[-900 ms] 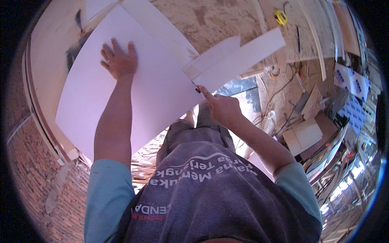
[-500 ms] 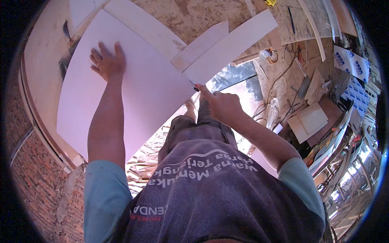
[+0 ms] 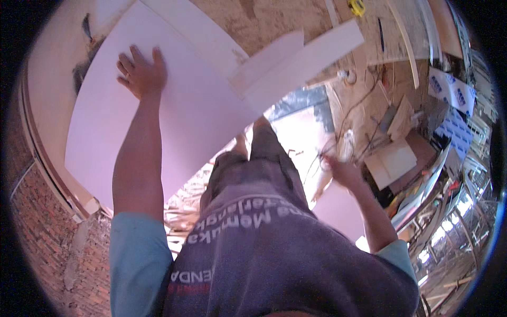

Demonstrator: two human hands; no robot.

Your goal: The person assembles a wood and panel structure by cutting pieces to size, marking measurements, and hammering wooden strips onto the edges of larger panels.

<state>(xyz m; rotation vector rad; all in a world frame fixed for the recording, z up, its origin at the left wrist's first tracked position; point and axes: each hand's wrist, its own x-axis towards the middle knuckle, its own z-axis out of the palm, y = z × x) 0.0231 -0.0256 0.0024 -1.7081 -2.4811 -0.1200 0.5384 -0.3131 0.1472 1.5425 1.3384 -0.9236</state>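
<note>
A large smooth pale sheet (image 3: 195, 121), tinted pink in this light, lies on the workbench. My left hand (image 3: 141, 74) rests flat on it, fingers spread, palm pressed to the surface. Off the sheet's right edge, lower and to the right, my right hand (image 3: 346, 173) is closed and smeared by motion. A red part of a small utility knife (image 3: 327, 159) shows at its fingers; the blade cannot be made out. Pale strips of board (image 3: 322, 55) lie at the sheet's far right edge, one beside another.
A yellow tape measure (image 3: 357, 7) and a black pen-like stick (image 3: 381, 34) lie at the far right of the bench. Board offcuts (image 3: 391, 162), cables and sheets with blue print (image 3: 455, 132) clutter the right side. A brick wall (image 3: 45, 232) stands at lower left.
My right hand has moved right and toward me, away from the sheet's edge, with the utility knife in it. My left hand stays flat on the sheet.
</note>
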